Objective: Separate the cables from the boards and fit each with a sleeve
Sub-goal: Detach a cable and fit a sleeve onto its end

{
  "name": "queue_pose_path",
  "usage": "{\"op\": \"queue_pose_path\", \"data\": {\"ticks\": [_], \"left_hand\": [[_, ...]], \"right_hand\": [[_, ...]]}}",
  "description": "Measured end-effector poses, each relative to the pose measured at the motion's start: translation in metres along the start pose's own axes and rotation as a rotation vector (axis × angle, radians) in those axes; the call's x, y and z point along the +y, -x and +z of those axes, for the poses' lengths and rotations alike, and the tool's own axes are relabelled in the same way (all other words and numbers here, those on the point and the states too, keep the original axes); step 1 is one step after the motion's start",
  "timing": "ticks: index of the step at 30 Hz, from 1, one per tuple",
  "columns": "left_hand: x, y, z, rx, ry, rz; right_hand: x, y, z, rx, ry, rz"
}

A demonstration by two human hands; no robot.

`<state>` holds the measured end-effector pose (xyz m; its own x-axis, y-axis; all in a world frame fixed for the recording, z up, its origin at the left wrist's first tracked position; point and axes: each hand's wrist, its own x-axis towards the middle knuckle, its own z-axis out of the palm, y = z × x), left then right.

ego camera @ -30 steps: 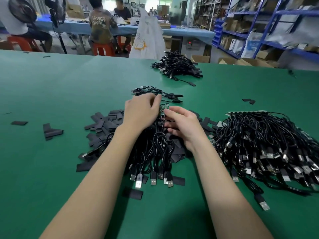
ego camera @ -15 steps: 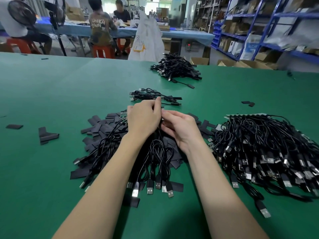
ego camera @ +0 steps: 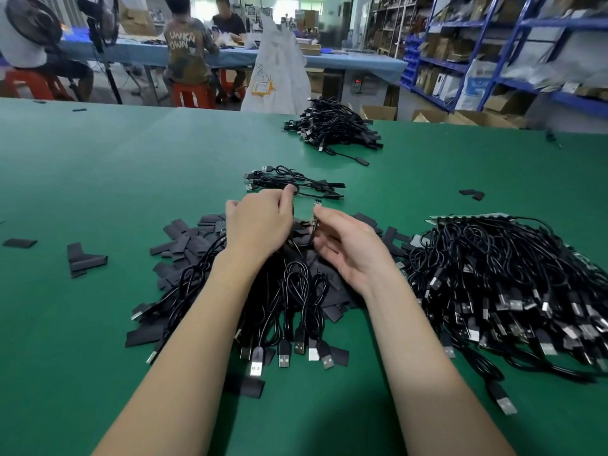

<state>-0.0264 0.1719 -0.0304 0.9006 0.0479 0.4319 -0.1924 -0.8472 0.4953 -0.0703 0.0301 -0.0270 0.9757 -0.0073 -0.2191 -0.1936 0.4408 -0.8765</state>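
Partly, the left hand (ego camera: 260,222) hides its pinched cable (ego camera: 297,248).

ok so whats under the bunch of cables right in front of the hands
Flat black sleeve pieces lie under the cable bunch on the green table, showing around its edges. What lies beneath the middle is covered by the cables and both hands.

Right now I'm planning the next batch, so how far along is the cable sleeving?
Done: a far pile of cables and a small group just beyond the hands appear sleeved. In hand: the right hand pinches one cable's small board end; the left hand is curled, its contents hidden. Left: the big heap at right, still on board strips, the bundle between the arms, and many loose sleeves.
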Motion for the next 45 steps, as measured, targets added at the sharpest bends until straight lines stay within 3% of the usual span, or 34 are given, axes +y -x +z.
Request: {"op": "queue_pose_path", "data": {"ticks": [5, 11, 14, 19, 23, 26, 33, 40, 45], "left_hand": [[-0.01, 0.005, 0.005, -0.107, -0.14, 0.05], [-0.017, 0.006, -0.007, -0.189, -0.004, 0.028], [-0.02, 0.001, -0.027, -0.355, -0.038, -0.02], [-0.005, -0.003, -0.043, -0.495, 0.054, 0.271], [0.006, -0.004, -0.047, -0.76, -0.033, 0.261], [0.007, -0.002, -0.043, -0.78, -0.097, 0.298], [0.012, -0.002, -0.05, -0.691, 0.084, 0.35], [0.018, 0.004, -0.064, -0.83, 0.32, 0.346], [0.013, 0.003, -0.07, -0.923, 0.222, 0.193]], "right_hand": [[-0.021, 0.006, -0.021, 0.031, 0.147, -0.009], [-0.048, 0.022, -0.046, 0.007, 0.087, -0.037], [-0.049, 0.025, -0.051, -0.007, 0.054, -0.042], [-0.045, 0.02, -0.043, -0.071, 0.068, -0.06], [-0.038, 0.017, -0.035, -0.029, 0.042, -0.102], [-0.036, 0.015, -0.033, 0.007, 0.035, -0.118], [-0.027, 0.009, -0.029, 0.051, 0.13, -0.18], [-0.023, 0.01, -0.027, 0.019, 0.309, -0.163], [-0.032, 0.016, -0.034, 0.001, 0.285, -0.116]]}}
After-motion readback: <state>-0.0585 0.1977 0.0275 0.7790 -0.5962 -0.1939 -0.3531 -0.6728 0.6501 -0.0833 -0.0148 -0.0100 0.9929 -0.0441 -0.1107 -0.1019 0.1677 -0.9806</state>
